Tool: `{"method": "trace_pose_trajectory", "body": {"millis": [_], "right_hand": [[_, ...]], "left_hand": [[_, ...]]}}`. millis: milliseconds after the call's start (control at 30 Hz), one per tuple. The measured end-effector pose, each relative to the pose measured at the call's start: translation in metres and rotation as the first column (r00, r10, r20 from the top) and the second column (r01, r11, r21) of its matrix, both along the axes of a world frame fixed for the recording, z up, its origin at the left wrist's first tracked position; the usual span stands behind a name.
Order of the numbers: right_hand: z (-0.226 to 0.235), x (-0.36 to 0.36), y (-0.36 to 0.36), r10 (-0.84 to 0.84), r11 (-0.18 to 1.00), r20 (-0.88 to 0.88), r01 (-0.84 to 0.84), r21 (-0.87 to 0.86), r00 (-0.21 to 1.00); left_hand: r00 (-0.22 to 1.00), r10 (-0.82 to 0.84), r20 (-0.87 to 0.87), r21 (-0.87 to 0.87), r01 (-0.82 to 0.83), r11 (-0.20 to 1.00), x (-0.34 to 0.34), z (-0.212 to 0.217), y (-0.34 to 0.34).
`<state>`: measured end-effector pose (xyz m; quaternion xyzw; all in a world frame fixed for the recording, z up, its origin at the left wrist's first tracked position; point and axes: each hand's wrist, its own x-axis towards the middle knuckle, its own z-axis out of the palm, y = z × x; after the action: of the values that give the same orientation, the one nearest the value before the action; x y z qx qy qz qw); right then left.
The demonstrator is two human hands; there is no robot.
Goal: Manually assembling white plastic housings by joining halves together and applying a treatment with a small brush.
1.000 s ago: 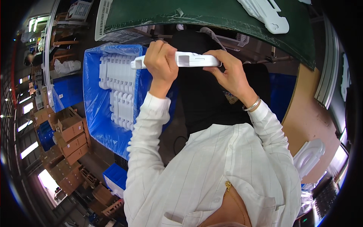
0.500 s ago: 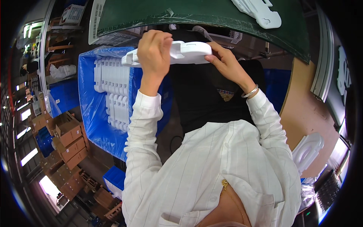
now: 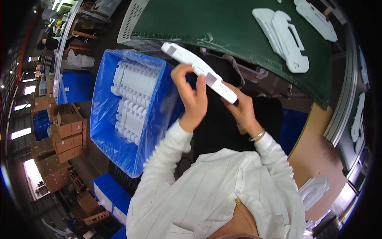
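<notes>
A long white molded plastic part point(image 3: 202, 68), with notches along its edge, is held slantwise in front of me, its far end up to the left. My right hand point(image 3: 243, 114) pinches its lower right end between thumb and fingers. Near the middle of the part, my left hand point(image 3: 191, 97) has its thumb and bent fingers against the near edge. To the left stands a blue bin point(image 3: 104, 101) lined with clear plastic film. Inside it, similar white parts point(image 3: 137, 81) stand in two tight rows.
Several more white plastic parts point(image 3: 287, 44) lie on the green work table point(image 3: 187, 22) ahead, toward its right. A brown board point(image 3: 318, 147) and a metal rail point(image 3: 345, 99) are at my right. Cardboard boxes point(image 3: 68, 137) are stacked at the far left.
The white part has gone from nearly level to slanting, its right end lower and nearer me. Both hands have come nearer and shifted right. The view has shifted, showing more of the table.
</notes>
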<state>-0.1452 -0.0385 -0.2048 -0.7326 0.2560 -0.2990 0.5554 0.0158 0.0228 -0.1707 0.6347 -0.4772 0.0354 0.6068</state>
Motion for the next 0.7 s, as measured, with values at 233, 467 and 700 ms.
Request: {"method": "trace_pose_trajectory", "body": {"millis": [233,467,700], "right_hand": [[0.014,0.047,-0.003,-0.082,0.872,0.183,0.16,-0.462,0.98],[0.032,0.076,-0.043,0.057,0.804,0.055,-0.013,-0.594,0.997],[-0.018,0.013,-0.049,-0.072,0.97,-0.027,0.064,-0.234,0.997]], "left_hand": [[0.795,0.141,-0.59,0.185,-0.037,0.982,-0.043,-0.008,-0.005],[0.534,-0.085,-0.842,-0.166,-0.107,0.98,0.033,-0.015,-0.054],[0.902,0.097,-0.421,0.004,-0.105,0.994,0.224,-0.036,-0.11]]}}
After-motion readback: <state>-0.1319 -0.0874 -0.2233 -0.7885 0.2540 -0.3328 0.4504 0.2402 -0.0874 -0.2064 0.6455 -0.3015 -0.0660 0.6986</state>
